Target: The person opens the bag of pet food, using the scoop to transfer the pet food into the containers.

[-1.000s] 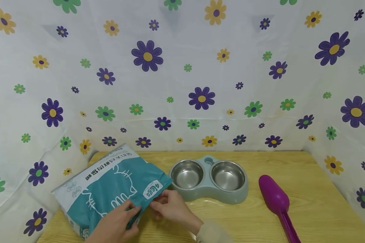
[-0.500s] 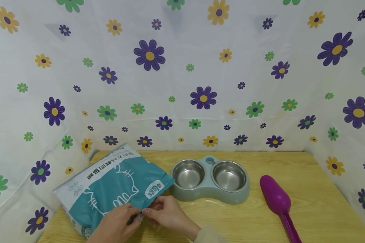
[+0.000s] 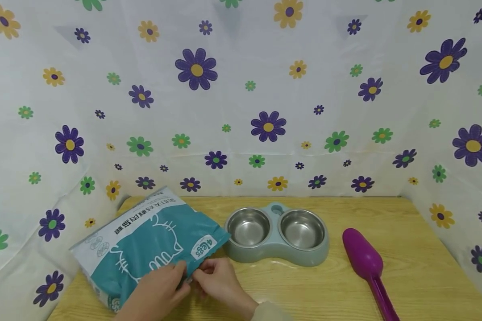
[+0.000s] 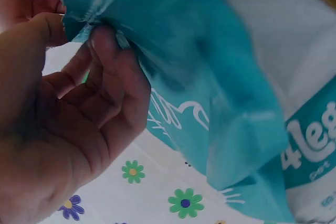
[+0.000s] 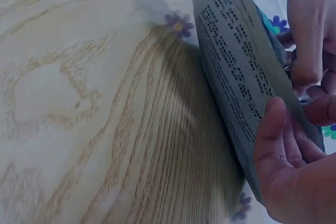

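A teal and white pet food bag [image 3: 144, 240] with a cat drawing lies at the left of the table, its sealed edge toward me. My left hand [image 3: 158, 287] pinches that edge between thumb and fingers, as the left wrist view also shows for the left hand [image 4: 89, 98]. Close beside it, my right hand [image 3: 218, 278] grips the same edge. In the right wrist view the right hand [image 5: 299, 166] has fingers against the printed back of the bag [image 5: 236, 66]. Part of the edge between the hands is hidden by fingers.
A blue-grey double bowl stand [image 3: 277, 254] with two steel bowls stands just right of the bag. Farther right lies a magenta scoop [image 3: 363, 258], handle toward me. A flowered cloth [image 3: 241, 102] closes off the back and sides of the wooden table [image 3: 305, 294].
Both hands have stayed at the bag's edge. The right hand has shifted slightly down and left, nearer to the left hand. The bag lies in about the same place.
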A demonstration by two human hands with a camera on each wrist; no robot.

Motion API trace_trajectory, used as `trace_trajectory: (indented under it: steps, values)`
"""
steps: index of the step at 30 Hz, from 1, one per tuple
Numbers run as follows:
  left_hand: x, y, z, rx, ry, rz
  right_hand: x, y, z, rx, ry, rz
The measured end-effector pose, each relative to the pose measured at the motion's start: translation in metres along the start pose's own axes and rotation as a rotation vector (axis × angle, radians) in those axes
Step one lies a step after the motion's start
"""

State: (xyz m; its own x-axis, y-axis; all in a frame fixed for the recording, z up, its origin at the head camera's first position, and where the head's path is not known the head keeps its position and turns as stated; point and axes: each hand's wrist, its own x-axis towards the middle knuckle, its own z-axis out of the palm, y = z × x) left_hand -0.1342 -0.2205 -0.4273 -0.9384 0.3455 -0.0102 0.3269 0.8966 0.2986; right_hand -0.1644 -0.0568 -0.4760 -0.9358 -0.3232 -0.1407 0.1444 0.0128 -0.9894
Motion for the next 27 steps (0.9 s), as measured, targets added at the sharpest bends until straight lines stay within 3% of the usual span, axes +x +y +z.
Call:
trace_trajectory:
  steps: [5,11,16,27]
  values:
    - [0.003,0.006,0.002,0.096,0.035,-0.025,0.001,-0.001,-0.001,-0.009,-0.015,0.029]
    - [0.007,0.010,0.006,0.135,0.046,0.023,0.000,-0.001,-0.002,-0.034,-0.017,0.059]
    - [0.007,0.010,0.007,0.141,0.053,0.039,-0.001,0.001,0.000,-0.011,-0.015,0.056]
    - [0.011,0.011,0.006,0.120,0.023,-0.006,0.000,0.000,0.001,0.004,-0.011,0.037]
